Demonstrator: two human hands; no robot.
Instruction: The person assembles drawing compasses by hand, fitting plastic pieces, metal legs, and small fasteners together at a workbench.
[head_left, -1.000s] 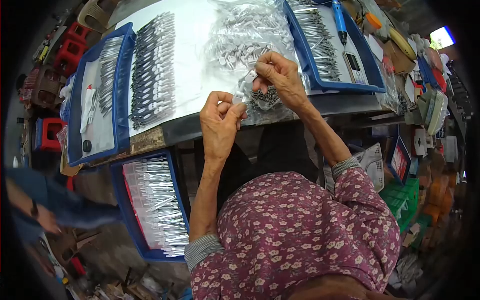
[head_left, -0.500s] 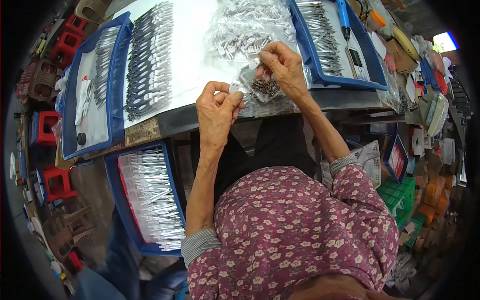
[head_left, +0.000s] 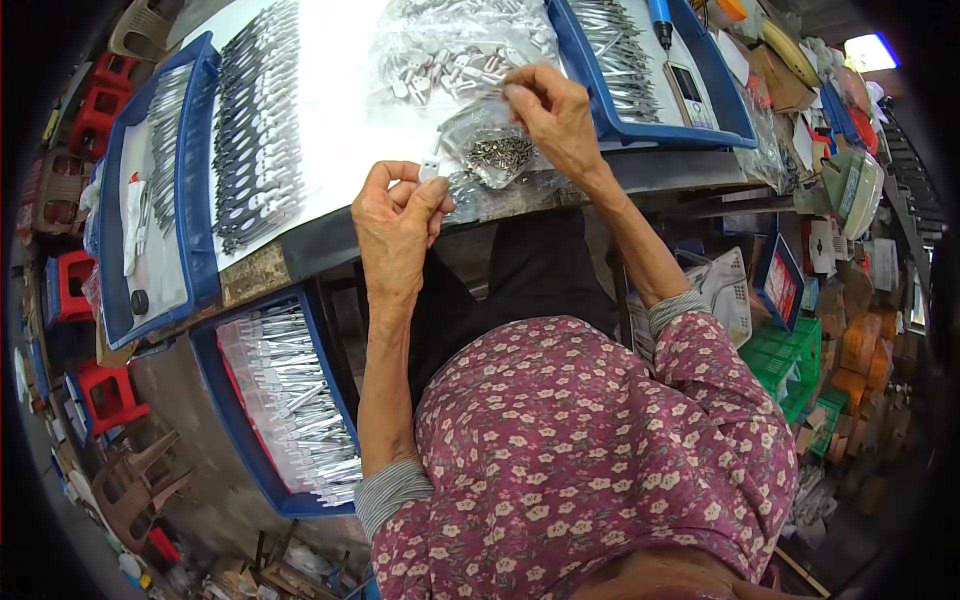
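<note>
My left hand [head_left: 400, 215] pinches a small white plastic piece [head_left: 428, 170] with dark holes between thumb and fingers, over the table's front edge. My right hand [head_left: 556, 115] is raised at the near edge of a clear bag of white plastic pieces [head_left: 440, 75]. Its thumb and index finger are pressed together, and what they hold, if anything, I cannot make out. Between the hands lies an open clear bag of tiny metal parts [head_left: 500, 152]. Left of the bags, rows of dark-and-white slim parts [head_left: 262, 120] lie on white paper [head_left: 335, 110].
Blue trays with slim metal parts stand at the left [head_left: 205, 180] and right [head_left: 640, 130]; the right one also holds a phone [head_left: 690, 95]. Another blue tray [head_left: 215, 375] sits lower left below the table. Red stools [head_left: 108, 395] stand further left, a green crate [head_left: 785, 365] at right.
My right hand has moved from above the metal parts to the bag of white pieces. The left hand keeps its white piece. A person's jeans at lower left have gone from view.
</note>
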